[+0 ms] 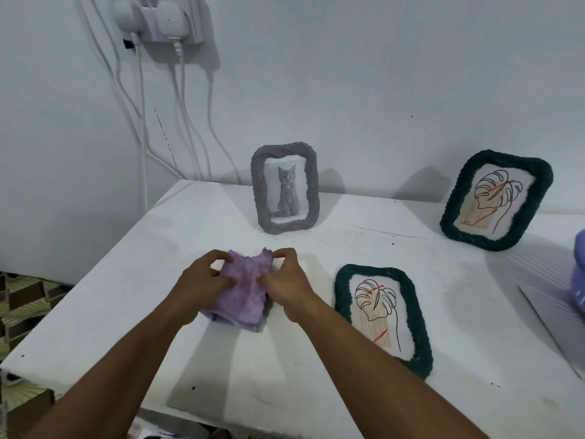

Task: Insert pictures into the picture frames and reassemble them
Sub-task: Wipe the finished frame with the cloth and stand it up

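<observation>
Purple cloth (242, 289) is pinched by left hand (202, 282) & right hand (285, 285), partly hidden. Purple obj (578, 274) cut off at rt edge. Cat pic held in grey frame (285, 186).

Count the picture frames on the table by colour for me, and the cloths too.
Grey frames: 1, standing, cat picture
Dark green frames: 2, one standing, one lying flat
Purple cloths: 1, held in both hands
Total: 4
</observation>
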{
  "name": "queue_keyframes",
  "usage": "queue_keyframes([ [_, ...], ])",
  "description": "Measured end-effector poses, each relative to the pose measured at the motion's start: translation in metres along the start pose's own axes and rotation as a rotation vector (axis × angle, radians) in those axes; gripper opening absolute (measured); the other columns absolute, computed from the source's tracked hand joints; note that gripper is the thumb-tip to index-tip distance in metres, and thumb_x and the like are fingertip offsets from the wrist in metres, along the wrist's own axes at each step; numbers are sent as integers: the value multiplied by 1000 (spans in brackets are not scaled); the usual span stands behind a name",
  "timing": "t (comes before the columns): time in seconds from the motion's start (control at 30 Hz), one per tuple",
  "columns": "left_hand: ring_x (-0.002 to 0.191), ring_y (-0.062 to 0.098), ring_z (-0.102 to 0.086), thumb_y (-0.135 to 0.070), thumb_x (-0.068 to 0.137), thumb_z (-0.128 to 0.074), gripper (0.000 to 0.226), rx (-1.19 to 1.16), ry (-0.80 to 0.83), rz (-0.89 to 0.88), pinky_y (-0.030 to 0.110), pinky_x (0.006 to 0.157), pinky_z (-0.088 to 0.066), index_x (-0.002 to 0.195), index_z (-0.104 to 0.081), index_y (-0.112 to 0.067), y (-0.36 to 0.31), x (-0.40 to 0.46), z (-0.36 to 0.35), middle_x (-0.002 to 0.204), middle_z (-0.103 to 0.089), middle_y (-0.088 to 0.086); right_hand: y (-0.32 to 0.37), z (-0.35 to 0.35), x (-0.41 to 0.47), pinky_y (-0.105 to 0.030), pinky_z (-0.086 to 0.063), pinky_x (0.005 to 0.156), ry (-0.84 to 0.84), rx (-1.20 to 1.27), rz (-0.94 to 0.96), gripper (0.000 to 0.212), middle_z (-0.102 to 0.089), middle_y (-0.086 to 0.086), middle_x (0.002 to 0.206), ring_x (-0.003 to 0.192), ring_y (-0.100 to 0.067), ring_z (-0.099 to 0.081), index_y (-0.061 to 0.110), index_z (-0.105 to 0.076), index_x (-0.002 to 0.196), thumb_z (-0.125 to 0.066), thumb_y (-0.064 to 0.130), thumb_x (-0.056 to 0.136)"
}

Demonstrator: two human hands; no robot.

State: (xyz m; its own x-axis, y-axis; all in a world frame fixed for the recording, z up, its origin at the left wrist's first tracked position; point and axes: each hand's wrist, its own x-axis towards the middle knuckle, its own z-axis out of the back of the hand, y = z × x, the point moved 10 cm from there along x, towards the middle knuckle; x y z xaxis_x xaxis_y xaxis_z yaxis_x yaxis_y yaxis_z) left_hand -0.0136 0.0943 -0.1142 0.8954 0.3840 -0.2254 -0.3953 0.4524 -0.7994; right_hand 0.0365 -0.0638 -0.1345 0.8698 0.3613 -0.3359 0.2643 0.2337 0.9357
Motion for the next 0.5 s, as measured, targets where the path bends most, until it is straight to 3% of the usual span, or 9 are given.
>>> queue_keyframes([
  [0.2, 87, 28, -67, -1, 87, -60, 29, -663, 143, -24, 29, 60, -56, 112, -60, -16, -36, -11, -13, 104, -69, 18, -3, 21, -16, -36, -53, 62, 139, 669, -104, 53, -64, -15, 103, 81, -25, -62, 27, -33, 122, -64, 5, 85],
  [0.3, 91, 24, -66, -5, 88, -59, 25, -757, 176, -95, 25, 63, -56, 112, -61, -13, -65, -12, -23, 106, -70, 14, -7, 37, -27, -31, -53, 69, 170, 927, -171, 38, -59, -10, 91, 74, -20, -58, 9, -54, 111, -71, 28, 82],
  [0.37, 97, 25, -66, -7, 88, -59, 26, -771, 224, -147, 27, 65, -57, 114, -61, -13, -86, -15, -40, 108, -70, 12, -10, 47, -36, -33, -53, 86, 172, 1025, -208, 61, -59, -11, 100, 85, -20, -59, 2, -56, 118, -78, 38, 74],
  [0.43, 104, 25, -65, -9, 87, -60, 28, -786, 264, -195, 32, 71, -57, 114, -61, -15, -109, -20, -60, 113, -69, 9, -12, 60, -47, -37, -43, 103, 174, 1113, -220, 82, -60, -13, 120, 109, -23, -58, -1, -50, 127, -84, 41, 65],
  [0.5, 106, 24, -63, -14, 84, -61, 30, -807, 277, -223, 38, 78, -57, 113, -61, -17, -125, -24, -77, 115, -67, 4, -13, 74, -61, -36, -44, 102, 165, 1132, -219, 76, -64, -14, 116, 108, -25, -58, -1, -54, 121, -81, 45, 67],
])
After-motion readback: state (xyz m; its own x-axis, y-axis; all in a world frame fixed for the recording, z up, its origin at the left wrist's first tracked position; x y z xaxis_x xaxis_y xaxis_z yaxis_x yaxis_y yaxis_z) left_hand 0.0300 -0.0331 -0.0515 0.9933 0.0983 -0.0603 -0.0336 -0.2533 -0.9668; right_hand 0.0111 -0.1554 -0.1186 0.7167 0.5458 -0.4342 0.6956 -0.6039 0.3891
